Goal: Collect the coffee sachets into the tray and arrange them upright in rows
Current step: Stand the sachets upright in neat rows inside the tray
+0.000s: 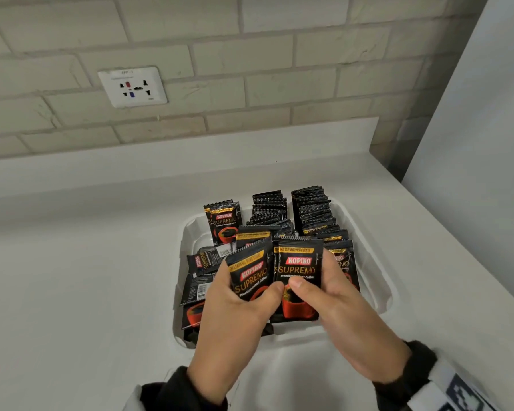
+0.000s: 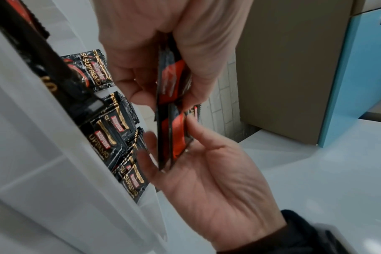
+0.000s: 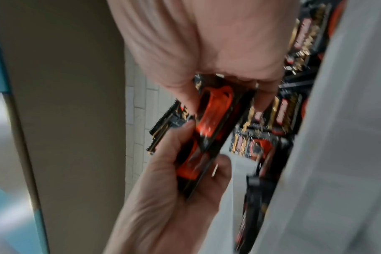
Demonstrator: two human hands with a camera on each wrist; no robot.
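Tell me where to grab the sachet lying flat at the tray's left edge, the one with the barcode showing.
Judging from the head view, pinch the barcode sachet at its left edge, coming from the left over the tray rim. It lies flat, overhanging the rim, and the left hand covers its right side.

Upright sachet rows point(image 1: 310, 212) crowd the tray's point(image 1: 389, 295) right; its back-left floor lies open.
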